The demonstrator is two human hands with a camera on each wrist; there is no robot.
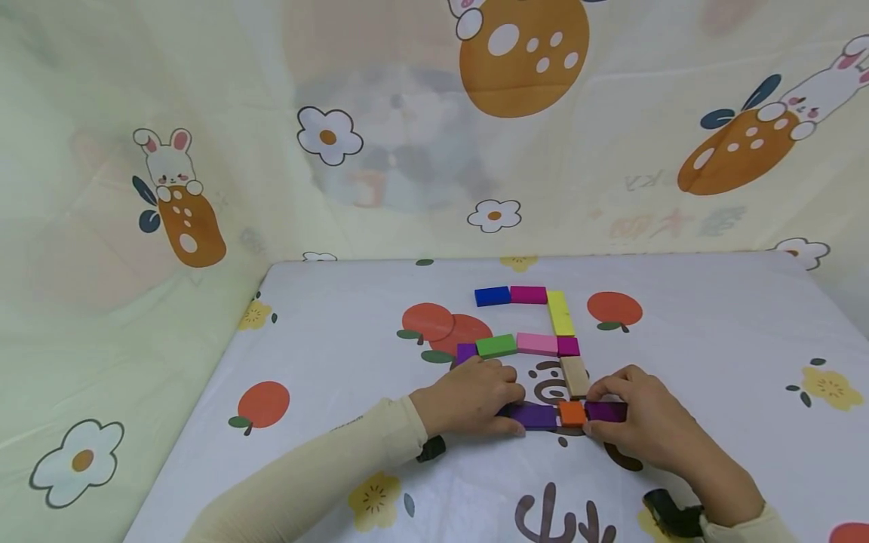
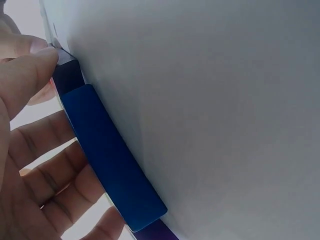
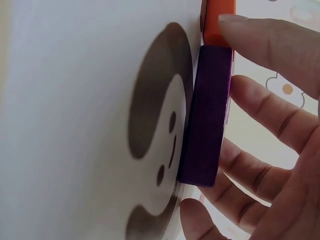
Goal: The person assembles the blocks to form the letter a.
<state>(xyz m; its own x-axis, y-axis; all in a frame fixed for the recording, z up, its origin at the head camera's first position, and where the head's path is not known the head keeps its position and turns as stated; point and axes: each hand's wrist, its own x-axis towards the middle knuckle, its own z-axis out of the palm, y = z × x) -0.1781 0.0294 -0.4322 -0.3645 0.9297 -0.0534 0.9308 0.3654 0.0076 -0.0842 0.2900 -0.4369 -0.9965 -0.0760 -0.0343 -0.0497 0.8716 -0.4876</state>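
Note:
Flat coloured blocks lie end to end on a white cloth. My left hand [image 1: 468,396] covers the left of the front row, thumb and forefinger pinching the end of a purple block [image 1: 536,416]. Its other fingers lie behind a blue block [image 2: 115,157], which the hand hides in the head view. An orange block [image 1: 572,414] sits between that purple block and a darker purple block [image 1: 609,411]. My right hand [image 1: 652,418] holds this darker block near its left end, thumb in front, forefinger behind. In the right wrist view the thumb tip overlaps the orange block's edge.
A beige block [image 1: 575,377] rises from the front row to a magenta block [image 1: 568,346]. Pink [image 1: 537,344] and green [image 1: 496,346] blocks run left from there; a yellow block [image 1: 560,313] leads to the far row. Printed fabric [image 1: 407,226] walls the back and left.

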